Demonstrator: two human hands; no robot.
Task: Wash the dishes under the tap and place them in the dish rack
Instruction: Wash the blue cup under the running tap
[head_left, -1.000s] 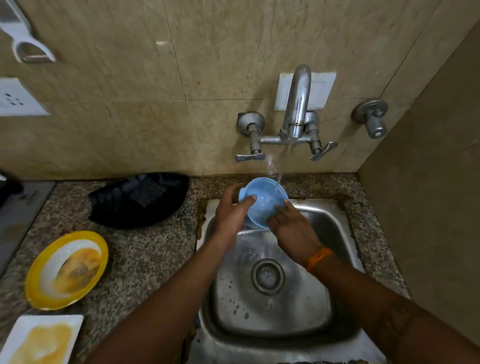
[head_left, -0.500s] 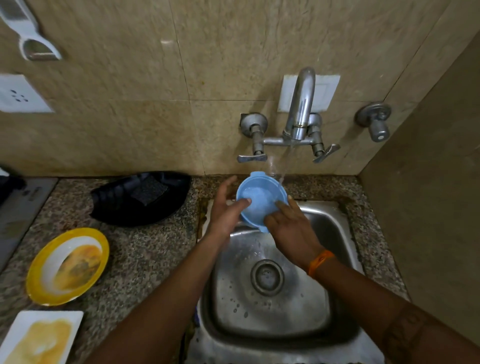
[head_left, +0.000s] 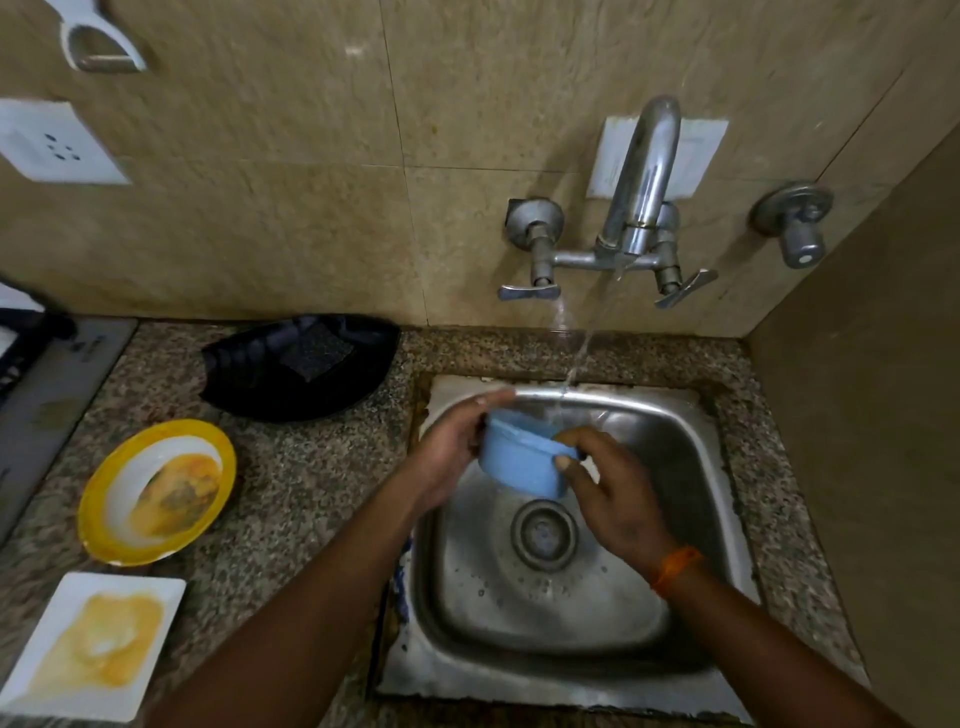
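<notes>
Both hands hold a small blue bowl (head_left: 524, 460) over the back half of the sink (head_left: 691, 499), just below the stream from the tap (head_left: 641, 182). The left hand (head_left: 449, 449) cups the bowl's left side, its fingers grasping the rim with the forefinger stretched along the far edge. The right hand (head_left: 615, 496) comes in from the right, fingers curled on the near rim and wall, an orange band (head_left: 675, 566) on its wrist. Compared with half a second ago the bowl sits lower and has turned: its opening, then facing the camera, now tips away so the outer wall shows, and the water runs onto its far edge. On the desk (head_left: 291, 499) to the left lie a dirty yellow plate (head_left: 156, 491), a dirty white square plate (head_left: 93, 644) and a black dish (head_left: 301, 374) holding a scrubber, all well apart from the sink. The drain and the front of the basin lie open beneath the hands
</notes>
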